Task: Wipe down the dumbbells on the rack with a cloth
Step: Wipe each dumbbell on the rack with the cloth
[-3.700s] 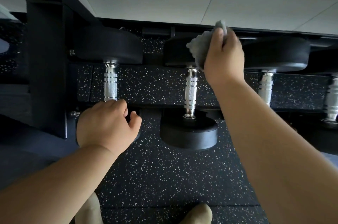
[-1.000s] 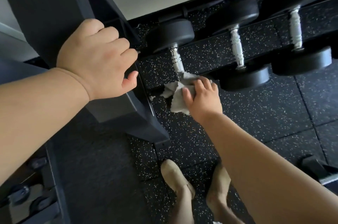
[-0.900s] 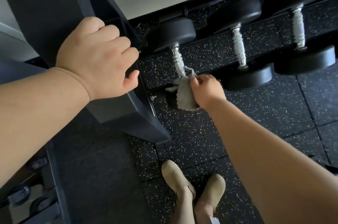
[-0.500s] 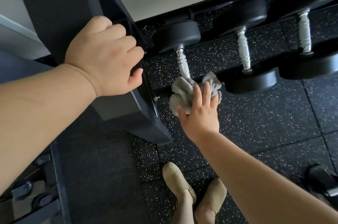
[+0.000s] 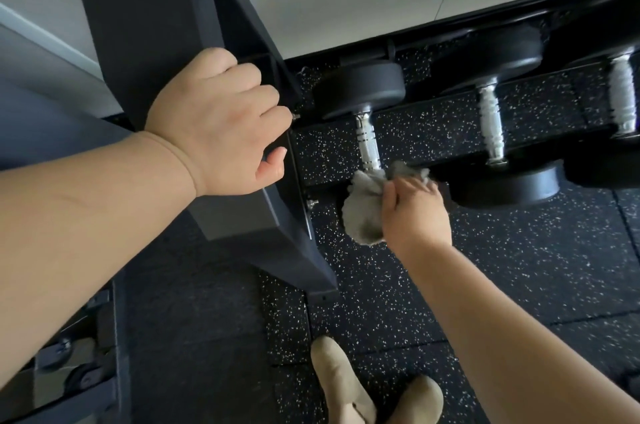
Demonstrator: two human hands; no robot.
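Down at the lowest tier of the rack [image 5: 156, 15], the right hand [image 5: 415, 215] grips a bunched grey cloth [image 5: 363, 212], fingers curled round it, and presses it against the near end of the leftmost dumbbell [image 5: 360, 91], just below its ridged chrome handle [image 5: 369, 146]. That near head is hidden behind the cloth and hand; the far black head sits toward the white wall [image 5: 346, 1]. The left hand [image 5: 221, 122] is well apart from the right, its fingers curled over the edge of the rack's dark side frame and its thumb against the frame's face. To the right lie a second dumbbell [image 5: 509, 184] and part of a third [image 5: 623, 94], side by side. Below, tan shoes [image 5: 343, 385] stand on the black speckled rubber floor [image 5: 519, 267].
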